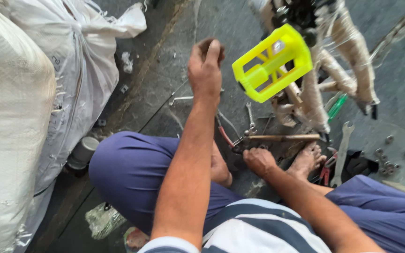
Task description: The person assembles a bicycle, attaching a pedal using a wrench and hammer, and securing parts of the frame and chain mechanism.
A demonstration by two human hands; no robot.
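My left hand [206, 65] is raised above the floor with its fingers curled shut; whether anything small is inside, I cannot tell. My right hand [258, 161] is low between my knees, closed at the metal head of a wooden-handled hammer [282, 137] that lies on the floor. A bright yellow plastic pedal [273, 63] sticks out from a bicycle frame wrapped in pale packing [343, 47], just right of my left hand. Red-handled pliers [225, 136] lie beside the hammer head.
Large white woven sacks [29, 93] fill the left side. Spanners [342, 150], a green-handled screwdriver [337, 107] and loose nuts [385, 154] lie on the grey floor at right. My bare feet [308, 159] rest among the tools. A small grey can [83, 152] stands by the sacks.
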